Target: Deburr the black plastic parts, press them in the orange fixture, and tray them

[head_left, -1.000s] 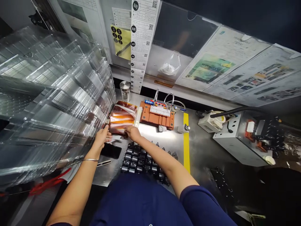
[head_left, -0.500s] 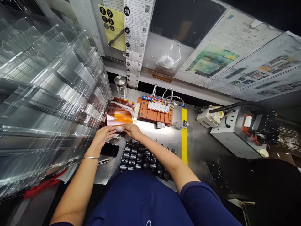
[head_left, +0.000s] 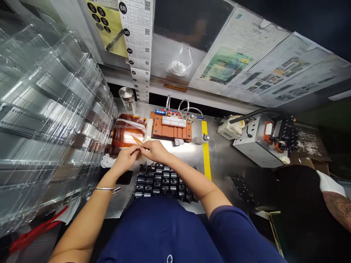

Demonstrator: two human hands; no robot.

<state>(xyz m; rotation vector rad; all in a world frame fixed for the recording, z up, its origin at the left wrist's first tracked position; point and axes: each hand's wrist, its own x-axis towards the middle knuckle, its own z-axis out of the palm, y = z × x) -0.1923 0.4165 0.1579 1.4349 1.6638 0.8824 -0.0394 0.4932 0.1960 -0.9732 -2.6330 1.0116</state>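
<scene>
My left hand (head_left: 127, 157) and my right hand (head_left: 154, 150) meet at the fingertips, both pinching a small amber film piece (head_left: 136, 140) that sticks up between them. Behind and left of them lies a stack of glossy amber film sheets (head_left: 123, 133). An orange fixture block (head_left: 171, 132), with a white perforated strip (head_left: 174, 121) on top, sits to the right of the stack. Rows of black plastic parts (head_left: 156, 180) rest on the metal table below my right forearm.
Clear plastic trays (head_left: 55, 120) are piled high at the left. A glass jar (head_left: 128, 100) stands behind the film. A phone (head_left: 124, 177) lies near my left wrist. At right are a grey machine (head_left: 256, 140) and a person's tattooed arm (head_left: 338, 206).
My hands have come together at the fingertips, with a small amber film piece now between them. The view has shifted, and a person's arm now shows at the right.
</scene>
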